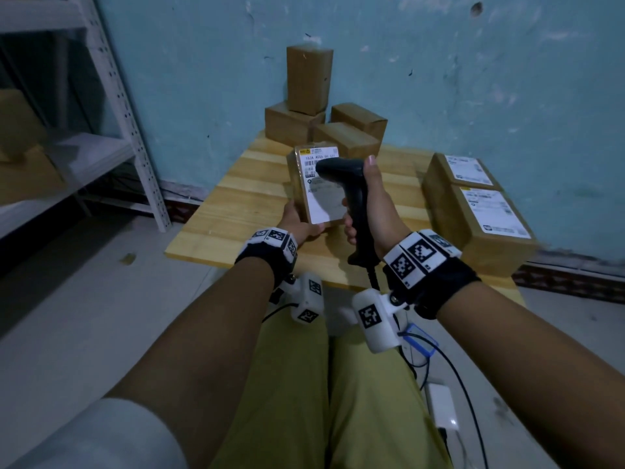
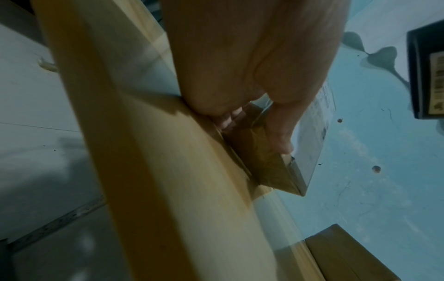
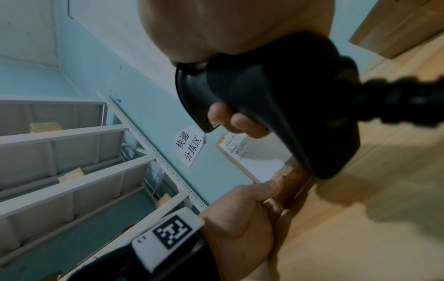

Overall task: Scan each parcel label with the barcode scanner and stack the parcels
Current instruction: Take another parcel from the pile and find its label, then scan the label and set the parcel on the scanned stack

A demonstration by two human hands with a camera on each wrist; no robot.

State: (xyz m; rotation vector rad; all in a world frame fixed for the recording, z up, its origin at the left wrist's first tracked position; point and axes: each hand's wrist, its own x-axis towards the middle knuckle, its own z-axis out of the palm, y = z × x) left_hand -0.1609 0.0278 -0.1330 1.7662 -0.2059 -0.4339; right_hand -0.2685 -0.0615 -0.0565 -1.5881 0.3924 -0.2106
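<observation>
A brown parcel (image 1: 304,184) with a white label (image 1: 323,198) is tilted up on the wooden table (image 1: 243,204). My left hand (image 1: 299,223) grips its near bottom corner, thumb on the side and fingers underneath; the left wrist view shows that parcel (image 2: 266,161) resting against the table. My right hand (image 1: 368,204) grips the handle of the black barcode scanner (image 1: 351,194), whose head points at the label from just above it. In the right wrist view the scanner (image 3: 276,106) fills the middle, with the label (image 3: 242,152) beyond it.
Several unlabelled brown boxes (image 1: 309,106) are piled at the table's far edge against the blue wall. Two labelled parcels (image 1: 480,211) lie side by side at the right. A grey metal shelf rack (image 1: 101,130) stands to the left. The scanner cable (image 1: 466,387) hangs past my right knee.
</observation>
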